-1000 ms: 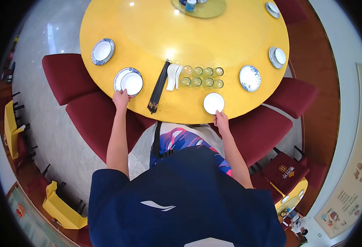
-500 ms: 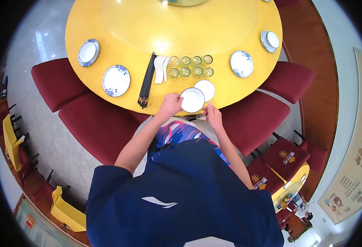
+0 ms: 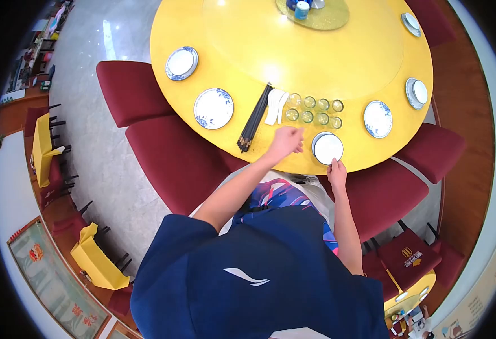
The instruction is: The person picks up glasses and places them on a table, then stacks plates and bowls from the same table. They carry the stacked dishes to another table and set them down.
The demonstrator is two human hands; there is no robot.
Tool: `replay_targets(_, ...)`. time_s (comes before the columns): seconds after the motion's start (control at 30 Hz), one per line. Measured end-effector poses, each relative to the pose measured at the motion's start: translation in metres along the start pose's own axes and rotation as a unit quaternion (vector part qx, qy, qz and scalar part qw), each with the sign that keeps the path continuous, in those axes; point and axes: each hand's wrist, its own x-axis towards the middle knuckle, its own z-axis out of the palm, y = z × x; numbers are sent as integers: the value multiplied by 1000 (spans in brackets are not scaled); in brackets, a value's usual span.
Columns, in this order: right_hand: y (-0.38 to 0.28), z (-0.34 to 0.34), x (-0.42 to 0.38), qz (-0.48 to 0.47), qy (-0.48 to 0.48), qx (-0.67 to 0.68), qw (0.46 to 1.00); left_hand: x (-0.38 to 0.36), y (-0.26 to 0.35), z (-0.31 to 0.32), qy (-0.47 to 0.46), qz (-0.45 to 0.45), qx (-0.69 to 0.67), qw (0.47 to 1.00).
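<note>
My right hand (image 3: 336, 171) pinches the near rim of a round white dish with a thin dark edge (image 3: 328, 149). A second white dish (image 3: 314, 142) lies mostly hidden under it, its edge showing at the left. My left hand (image 3: 287, 142) is over the table edge to the left of these dishes, apart from them, with loosely bent fingers and nothing visible in it. Beyond my hands stand several small clear glasses (image 3: 323, 118) in two rows. White spoons (image 3: 275, 107) and a bundle of black chopsticks (image 3: 254, 120) lie to their left.
Blue-patterned plates (image 3: 214, 108) sit around the round yellow table (image 3: 231, 62); some carry a smaller white dish (image 3: 420, 91). A glass turntable holds a blue-and-white container (image 3: 301, 10). Dark red chairs (image 3: 174, 155) press close to the table on both sides.
My left hand has let go of the white dish and moved left. My right hand now grips a dish rim, and the two dishes overlap almost fully. The view has shifted.
</note>
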Motion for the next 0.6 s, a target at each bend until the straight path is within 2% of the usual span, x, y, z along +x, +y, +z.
replay_targets(0.03,-1,1,0,4,3,-11,1000,-2,2,-19,35,-41,-74,996)
replay_targets(0.17,-11,10,-3,31,-2,-2,1000,7,-7,-134,175,3,-161,971)
replay_targets(0.2,-11,12,-2,30,-1,-2,1000,21,-21,-169,246,26,-134,960)
replay_targets(0.23,-7,12,0,27,13,-15,999,31,-24,-203,293,34,-176,939)
replay_targets(0.3,5,15,5,26,37,-29,999,53,-26,-276,332,18,-223,916)
replay_targets(0.33,13,12,8,4,37,-107,994,68,-33,-307,366,29,-236,900)
replay_targets(0.37,18,3,10,-15,42,-186,982,84,-39,-339,377,17,-256,890)
replay_targets(0.4,18,2,8,-1,51,-213,976,104,-57,-376,361,48,-263,894)
replay_targets(0.43,15,4,5,7,49,-159,986,109,-50,-394,356,26,-255,899)
replay_targets(0.47,26,0,10,-5,63,-157,986,135,-70,-431,329,14,-227,917)
replay_targets(0.5,25,-1,8,27,77,-119,990,146,-60,-445,310,-47,-257,914)
replay_targets(0.53,11,-4,-2,50,63,-86,993,148,-50,-448,304,-32,-246,920)
replay_targets(0.6,-13,-13,-20,77,80,-69,991,155,-37,-464,251,-108,-257,927)
